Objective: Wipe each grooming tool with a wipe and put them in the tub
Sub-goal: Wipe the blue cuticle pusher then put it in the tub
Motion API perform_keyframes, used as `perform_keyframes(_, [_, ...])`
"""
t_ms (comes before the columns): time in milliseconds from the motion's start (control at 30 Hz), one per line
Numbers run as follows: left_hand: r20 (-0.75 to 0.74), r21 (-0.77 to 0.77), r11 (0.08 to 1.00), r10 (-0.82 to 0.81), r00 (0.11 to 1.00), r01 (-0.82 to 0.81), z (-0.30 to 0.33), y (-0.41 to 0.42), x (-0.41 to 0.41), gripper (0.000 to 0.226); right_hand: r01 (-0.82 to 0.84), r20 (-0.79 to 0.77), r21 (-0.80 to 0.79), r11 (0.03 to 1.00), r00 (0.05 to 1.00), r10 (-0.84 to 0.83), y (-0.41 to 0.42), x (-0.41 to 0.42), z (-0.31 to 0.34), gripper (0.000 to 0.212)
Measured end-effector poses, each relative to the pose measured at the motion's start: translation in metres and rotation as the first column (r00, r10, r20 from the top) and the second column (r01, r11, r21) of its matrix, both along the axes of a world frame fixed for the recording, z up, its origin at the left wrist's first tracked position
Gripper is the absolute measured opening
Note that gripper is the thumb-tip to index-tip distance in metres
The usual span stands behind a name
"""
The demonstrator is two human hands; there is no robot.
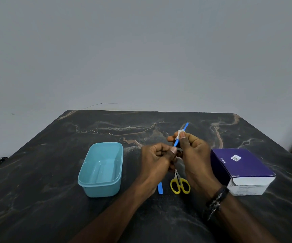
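Note:
Above the middle of the table, my left hand (156,159) pinches the lower end of a thin blue stick tool (185,127). The tool slants up to the right. My right hand (192,151) pinches a small white wipe (179,134) folded round the tool's shaft, thumb on top. A light blue tub (100,170) stands empty to the left of my hands. Yellow-handled scissors (180,185) lie on the table below my hands, blades partly hidden by them. A second blue stick (160,188) lies beside the scissors, its upper part hidden under my left wrist.
A purple and white box (241,170) sits at the right, close to my right wrist. The dark marbled table (36,190) ends at a grey wall behind. A dark object lies off the table's left edge.

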State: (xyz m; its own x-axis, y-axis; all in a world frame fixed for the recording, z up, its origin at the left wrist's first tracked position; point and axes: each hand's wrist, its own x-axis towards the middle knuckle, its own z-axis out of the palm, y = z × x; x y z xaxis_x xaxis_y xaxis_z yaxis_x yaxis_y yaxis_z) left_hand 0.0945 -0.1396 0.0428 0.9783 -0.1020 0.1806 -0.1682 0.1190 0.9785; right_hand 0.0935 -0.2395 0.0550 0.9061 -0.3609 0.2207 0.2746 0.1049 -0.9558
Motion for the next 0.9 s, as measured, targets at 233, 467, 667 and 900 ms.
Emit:
perform_keyframes(233, [-0.025,0.006,0.993,-0.114,0.993,0.114,-0.004,-0.004,-0.003,0.01,0.152,0.017,0.053,0.987,0.988,-0.153,-0.017,0.004,0.005,0.021])
perform_keyframes(467, [-0.086,-0.262,0.965,0.003,0.996,-0.026,0.01,0.005,0.004,0.01,0.144,0.021,0.109,0.984,0.989,-0.147,-0.017,0.006,0.003,0.018])
perform_keyframes(667, [-0.099,-0.474,0.867,0.118,0.988,-0.151,0.019,0.013,0.01,0.016,-0.084,-0.018,-0.031,0.996,0.996,0.083,-0.01,-0.002,0.002,0.017])
perform_keyframes(900, [-0.081,-0.269,0.889,0.363,0.928,-0.371,0.013,0.013,0.016,0.014,-0.419,-0.174,-0.284,0.862,0.907,0.383,0.003,-0.009,-0.005,0.015])
